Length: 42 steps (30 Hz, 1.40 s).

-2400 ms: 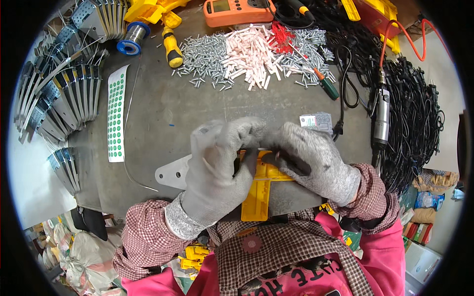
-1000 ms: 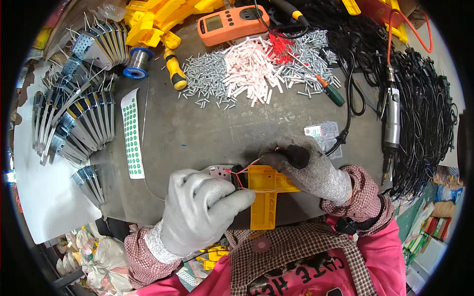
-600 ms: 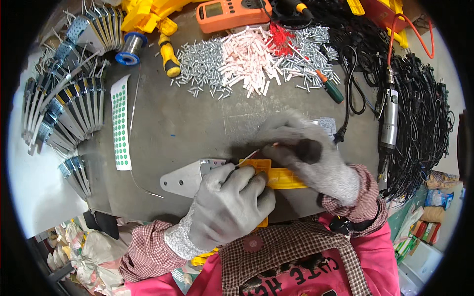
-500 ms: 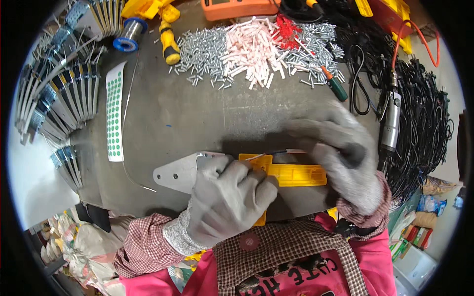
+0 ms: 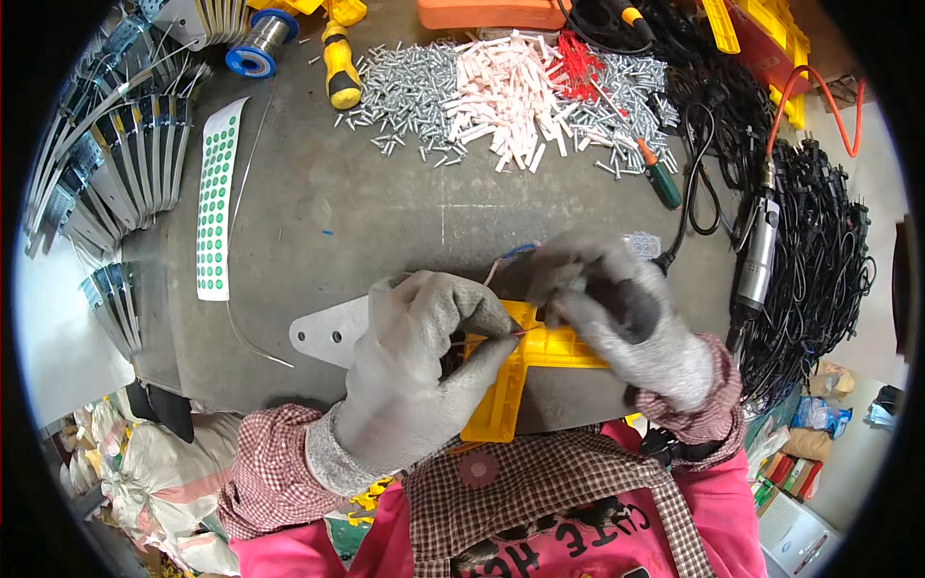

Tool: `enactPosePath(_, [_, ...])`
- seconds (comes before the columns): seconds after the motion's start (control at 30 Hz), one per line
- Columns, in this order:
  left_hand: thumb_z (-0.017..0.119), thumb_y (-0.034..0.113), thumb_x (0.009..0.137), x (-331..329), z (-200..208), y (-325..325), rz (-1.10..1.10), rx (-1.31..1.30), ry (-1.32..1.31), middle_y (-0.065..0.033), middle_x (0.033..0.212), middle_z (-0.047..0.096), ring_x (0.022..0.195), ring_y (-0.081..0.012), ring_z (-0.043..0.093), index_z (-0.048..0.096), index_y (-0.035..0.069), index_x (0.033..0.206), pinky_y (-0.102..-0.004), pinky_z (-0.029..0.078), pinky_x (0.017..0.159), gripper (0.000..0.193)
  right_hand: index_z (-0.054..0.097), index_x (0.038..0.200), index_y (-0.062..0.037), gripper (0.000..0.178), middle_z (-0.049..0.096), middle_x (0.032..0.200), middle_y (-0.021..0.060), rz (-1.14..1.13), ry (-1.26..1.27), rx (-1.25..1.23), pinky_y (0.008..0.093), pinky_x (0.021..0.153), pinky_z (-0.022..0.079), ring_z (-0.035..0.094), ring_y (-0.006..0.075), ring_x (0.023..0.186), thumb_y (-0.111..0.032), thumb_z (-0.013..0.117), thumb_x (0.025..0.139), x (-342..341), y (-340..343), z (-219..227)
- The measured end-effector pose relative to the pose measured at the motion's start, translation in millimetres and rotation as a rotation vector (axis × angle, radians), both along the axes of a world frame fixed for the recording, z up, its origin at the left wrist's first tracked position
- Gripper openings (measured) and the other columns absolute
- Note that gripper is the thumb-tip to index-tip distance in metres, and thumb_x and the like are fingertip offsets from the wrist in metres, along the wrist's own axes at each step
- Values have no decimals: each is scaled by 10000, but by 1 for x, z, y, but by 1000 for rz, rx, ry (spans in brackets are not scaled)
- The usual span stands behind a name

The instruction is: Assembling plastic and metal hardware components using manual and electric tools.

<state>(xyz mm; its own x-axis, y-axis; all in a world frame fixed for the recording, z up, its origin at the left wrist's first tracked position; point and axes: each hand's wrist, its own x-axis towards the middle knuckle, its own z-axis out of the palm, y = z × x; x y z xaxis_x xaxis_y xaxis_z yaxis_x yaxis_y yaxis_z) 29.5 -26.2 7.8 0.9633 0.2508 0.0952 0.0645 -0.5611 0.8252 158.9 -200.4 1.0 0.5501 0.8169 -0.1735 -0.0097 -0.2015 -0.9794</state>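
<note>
My left hand [image 5: 419,361], in a grey glove, pinches a thin reddish wire [image 5: 525,331] between thumb and forefinger. Beneath the fingertips lies a yellow plastic T-shaped housing [image 5: 496,409], partly covered by both hands. My right hand [image 5: 617,323], also gloved and blurred, curls its fingers close to the wire's right side; what it grips is hidden. A blue wire end [image 5: 521,249] and a pale wire [image 5: 494,270] stick up between the hands. Left of them, a grey metal plate [image 5: 330,332] with holes is partly under my left hand.
Piles of screws [image 5: 409,96] and white sleeves [image 5: 506,96] lie at the back. Nearby are a yellow-handled screwdriver [image 5: 340,67], a green-handled screwdriver [image 5: 661,183], a solder spool [image 5: 260,48] and a green-dot sticker sheet [image 5: 217,207]. Black cables [image 5: 814,231] and a metal power driver [image 5: 758,255] are right.
My left hand has shifted from a knuckles-up hold to a fingertip pinch on the reddish wire. My right hand has moved left and down toward it. The blue wire end has come into view.
</note>
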Motion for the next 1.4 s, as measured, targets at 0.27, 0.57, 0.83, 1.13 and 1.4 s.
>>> enactPosePath(0.27, [722,-52,814,1,-9,4,21,-261,34,-48,876,645,827,-72,616,566,10,1004,-218,502,732,253,567,1241,-30,285,573,933,4,141,256,95,165,707,396,471,19,792,-126,628,979,0,4,-22])
enactPosePath(0.57, [682,-44,767,4,-1,7,-2,-167,-20,-64,848,645,760,-150,615,648,18,888,-284,483,705,141,621,1168,-46,261,668,1120,65,185,-40,53,257,882,499,607,124,1000,-138,696,936,0,1,-14])
enactPosePath(0.83, [675,-9,727,0,8,5,35,-115,98,-71,858,596,846,-181,584,619,39,891,-321,464,741,180,662,1103,-32,237,675,1053,127,116,-287,15,318,787,535,664,223,902,-81,702,874,-8,4,-6])
enactPosePath(1.13, [657,-48,751,4,18,11,-68,-322,185,-58,974,592,883,-166,619,586,65,1016,-288,510,781,296,667,1059,-63,292,674,1060,112,136,-585,165,346,699,549,675,259,842,-83,759,783,-8,9,-20])
enactPosePath(1.4, [632,-39,827,-7,7,14,-331,766,-198,-49,965,623,823,-81,609,518,8,1084,-232,510,727,285,673,1123,-53,312,656,1029,95,75,-185,103,260,626,493,601,127,739,-65,740,818,-11,5,-34])
